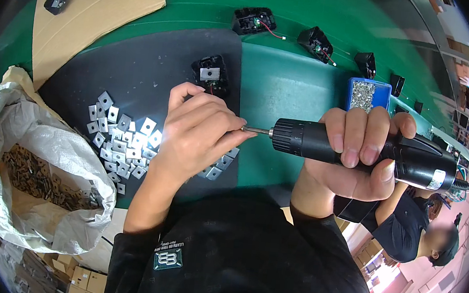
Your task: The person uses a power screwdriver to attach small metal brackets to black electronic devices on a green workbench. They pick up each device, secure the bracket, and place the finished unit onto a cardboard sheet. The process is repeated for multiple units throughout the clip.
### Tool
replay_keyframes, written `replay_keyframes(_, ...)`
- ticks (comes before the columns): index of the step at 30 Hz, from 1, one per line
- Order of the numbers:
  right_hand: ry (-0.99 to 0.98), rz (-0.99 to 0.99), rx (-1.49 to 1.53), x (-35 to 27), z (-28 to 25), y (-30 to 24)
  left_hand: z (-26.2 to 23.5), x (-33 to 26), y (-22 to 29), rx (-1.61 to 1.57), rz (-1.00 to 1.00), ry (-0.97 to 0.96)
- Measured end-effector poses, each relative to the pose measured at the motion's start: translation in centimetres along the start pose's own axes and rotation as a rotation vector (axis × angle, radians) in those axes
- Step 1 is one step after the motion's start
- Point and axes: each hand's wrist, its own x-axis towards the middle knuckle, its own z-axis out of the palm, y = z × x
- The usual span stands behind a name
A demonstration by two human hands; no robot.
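In my right hand (358, 150), a black electric screwdriver (308, 139) lies level, its bit (261, 131) pointing left. My left hand (197, 126) is closed in a pinch at the bit's tip, on what looks like a small screw (243, 128); the fingers partly hide it. Just beyond the left hand, a black plastic housing (218, 85) rests on the dark mat, with a silvery square plate (210, 74) that has a hole in its middle. Several similar loose plates (127, 144) are spread to the left of that hand, and some show beneath its wrist.
A blue box (387, 92) of small metal parts stands right of the mat. Several black housings, some with red wires (266, 25), line the green bench's far side. Cardboard (106, 15) carries more housings. A white sack (40, 229) is at left; a co-worker (407, 231) is at right.
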Motion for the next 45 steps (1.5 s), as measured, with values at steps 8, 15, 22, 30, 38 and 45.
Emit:
replay_keyframes(8,0.129,-0.033,-0.135,1.7,0.5,2.3,-2.3,1.0,-1.5,0.246,-0.256,-0.096)
replay_keyframes(15,0.158,-0.091,-0.286,3.5,1.8,6.2,-1.3,0.5,-3.6,0.232,-0.27,-0.153)
replay_keyframes(22,0.109,-0.078,-0.273,3.8,1.6,8.0,-1.3,0.8,-4.1,0.185,-0.282,-0.141)
replay_keyframes(30,0.061,-0.077,-0.287,3.9,1.6,8.6,-1.3,0.7,-4.2,0.164,-0.301,-0.13)
replay_keyframes(38,-0.181,-0.064,-0.391,4.1,0.9,8.9,-1.2,0.7,-4.2,0.159,-0.287,-0.101)
replay_keyframes(45,0.02,-0.141,-0.265,3.2,1.7,8.4,-2.0,1.3,-3.6,0.181,-0.23,-0.109)
